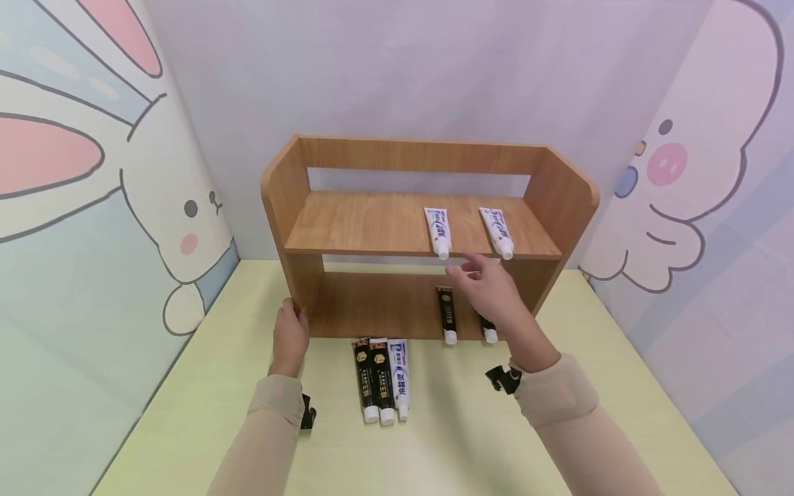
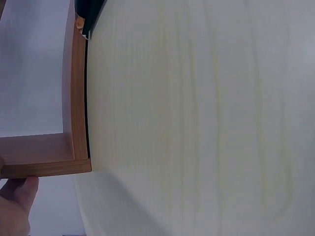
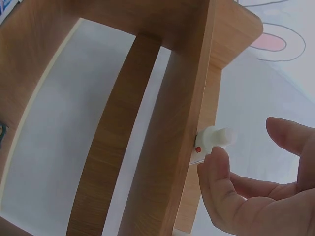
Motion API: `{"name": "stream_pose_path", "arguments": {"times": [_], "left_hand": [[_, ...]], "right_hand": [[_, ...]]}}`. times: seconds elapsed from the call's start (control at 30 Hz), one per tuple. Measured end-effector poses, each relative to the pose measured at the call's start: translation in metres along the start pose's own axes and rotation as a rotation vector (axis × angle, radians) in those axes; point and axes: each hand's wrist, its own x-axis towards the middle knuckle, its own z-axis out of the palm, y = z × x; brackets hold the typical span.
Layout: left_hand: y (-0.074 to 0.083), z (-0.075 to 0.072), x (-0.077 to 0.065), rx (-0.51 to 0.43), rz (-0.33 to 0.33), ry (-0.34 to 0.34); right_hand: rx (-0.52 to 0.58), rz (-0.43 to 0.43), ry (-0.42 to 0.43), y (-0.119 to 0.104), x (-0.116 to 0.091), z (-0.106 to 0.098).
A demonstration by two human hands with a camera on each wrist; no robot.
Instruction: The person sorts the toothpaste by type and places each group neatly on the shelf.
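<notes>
My left hand (image 1: 290,337) grips the left side panel of a wooden two-tier shelf (image 1: 362,224) near its base; in the left wrist view its thumb (image 2: 27,191) lies against the panel's outer face. The right hand (image 1: 493,289) is in front of the upper board's edge, thumb and fingers apart, holding nothing. Two white toothpaste tubes (image 1: 438,231) lie on that board, caps to the front. In the right wrist view, fingertips are right at one white cap (image 3: 214,137). On the lower board are two black toothpaste tubes (image 1: 446,310), one partly hidden behind the right hand.
Two more black tubes (image 1: 382,375) and one white tube (image 1: 400,375) lie side by side on the pale yellow table (image 1: 459,434), before the shelf. Walls with a cartoon rabbit (image 1: 180,220) and another cartoon figure (image 1: 682,165) flank the table.
</notes>
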Motion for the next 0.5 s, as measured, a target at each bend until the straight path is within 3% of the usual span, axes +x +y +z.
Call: {"name": "stream_pose_path", "arguments": {"times": [0.5], "left_hand": [[0.003, -0.001, -0.001, -0.009, -0.001, -0.002]], "right_hand": [[0.083, 0.042, -0.005, 0.026, -0.009, 0.030]]}}
